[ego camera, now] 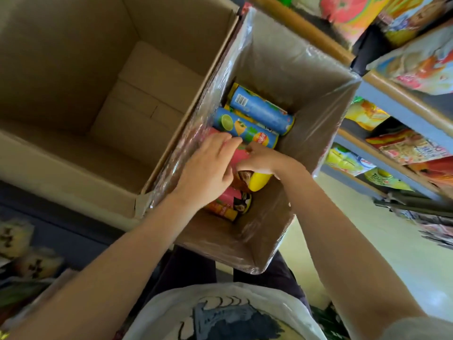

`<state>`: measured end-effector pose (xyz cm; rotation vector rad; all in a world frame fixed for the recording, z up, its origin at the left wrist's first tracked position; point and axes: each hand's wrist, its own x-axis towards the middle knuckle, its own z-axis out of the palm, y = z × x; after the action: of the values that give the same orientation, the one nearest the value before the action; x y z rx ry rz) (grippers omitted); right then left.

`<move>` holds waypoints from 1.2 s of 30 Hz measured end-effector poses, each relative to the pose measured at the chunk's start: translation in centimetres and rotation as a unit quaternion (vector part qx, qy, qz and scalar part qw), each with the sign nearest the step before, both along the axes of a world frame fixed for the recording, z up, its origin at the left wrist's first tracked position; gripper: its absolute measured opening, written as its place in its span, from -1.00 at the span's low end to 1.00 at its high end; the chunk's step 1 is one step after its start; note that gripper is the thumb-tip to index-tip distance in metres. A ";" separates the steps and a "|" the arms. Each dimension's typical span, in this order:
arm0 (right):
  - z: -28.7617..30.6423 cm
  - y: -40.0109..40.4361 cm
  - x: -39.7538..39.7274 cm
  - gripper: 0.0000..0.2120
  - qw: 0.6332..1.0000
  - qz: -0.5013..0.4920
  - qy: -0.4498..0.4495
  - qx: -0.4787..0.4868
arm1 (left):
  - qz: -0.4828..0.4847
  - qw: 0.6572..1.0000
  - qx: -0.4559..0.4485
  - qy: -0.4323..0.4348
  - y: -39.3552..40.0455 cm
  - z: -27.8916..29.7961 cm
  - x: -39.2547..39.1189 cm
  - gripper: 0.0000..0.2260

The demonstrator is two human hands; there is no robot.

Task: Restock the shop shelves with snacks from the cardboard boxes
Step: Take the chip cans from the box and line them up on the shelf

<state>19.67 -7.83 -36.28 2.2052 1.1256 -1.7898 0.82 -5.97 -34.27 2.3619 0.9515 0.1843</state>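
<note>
We are reaching both hands down into the plastic-wrapped cardboard box (282,77), and this is looking like the picking step, snacks coming out for the shelves. Our right hand (259,159) is curling its fingers around the top of a pink crisp tube with a yellow lid (257,180), gripping it near the lid end. Our left hand (208,165) is lying over the same tube with fingers loosely bent; we cannot tell whether it is truly gripping or just steadying. Beyond them two blue crisp tubes (247,130) are lying side by side on the box floor, and another pink tube (232,204) is sitting just beneath our left wrist. The bigger cardboard box (73,57) to our left is showing no snacks. We are judging that the next move is calling for a clean lift clear of the box wall, then a swing right toward the shop shelves (402,111), where bagged snacks (407,146) are already crowding
</note>
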 end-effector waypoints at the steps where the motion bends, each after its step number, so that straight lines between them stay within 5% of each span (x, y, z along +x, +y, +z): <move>1: 1.2 0.1 0.9 -0.65 1.000 0.026 0.007 -0.006 | -0.023 0.999 -0.024 0.039 -0.1 -0.6 0.6 -0.31; 3: 3.4 0.5 3.0 -0.55 0.997 0.047 0.041 -0.034 | -0.052 0.994 -0.047 0.082 0.1 -1.7 1.5 -0.17; 6: 5.6 1.1 5.0 -0.65 0.992 0.010 0.107 -0.067 | -0.028 0.996 -0.075 0.042 0.6 -2.7 2.5 -0.29; 9: 3.8 3.4 6.7 -0.63 0.973 -0.223 -0.033 0.039 | 0.076 0.966 -0.241 0.053 0.3 -3.3 3.0 -0.31; 12: 0.4 5.5 7.3 -0.75 0.904 -0.409 -0.098 0.070 | 0.292 0.835 -0.466 0.020 -0.6 -5.0 3.1 -0.51; 16: -3.5 5.2 3.4 -0.70 0.783 -0.611 0.108 -0.044 | 0.483 0.622 -0.615 -0.030 -1.3 -6.7 2.6 -0.35; 19: -6.3 5.0 1.2 -0.70 0.682 -0.700 0.209 -0.039 | 0.500 0.537 -0.678 -0.034 -1.6 -7.7 2.0 -0.40; 21: -9.0 4.9 1.0 -0.64 0.629 -0.755 0.181 -0.038 | 0.497 0.527 -0.688 -0.032 -1.7 -8.3 1.7 -0.41; 28: -11.5 5.3 0.6 -0.40 0.547 -0.828 0.120 -0.028 | 0.504 0.511 -0.695 -0.045 -1.7 -8.3 1.6 -0.49; 33: -6.3 4.9 0.5 -0.43 0.565 -0.809 0.137 0.088 | 0.525 0.494 -0.689 -0.079 -1.5 -5.3 2.6 -0.43; 36: -2.8 3.9 1.2 -0.41 0.580 -0.787 0.154 0.146 | 0.531 0.494 -0.680 -0.103 -1.5 -2.7 3.8 -0.59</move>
<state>20.90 -3.92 -39.12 3.4374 -1.4450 -2.3768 4.65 -7.49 -36.99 0.0961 1.4528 0.0814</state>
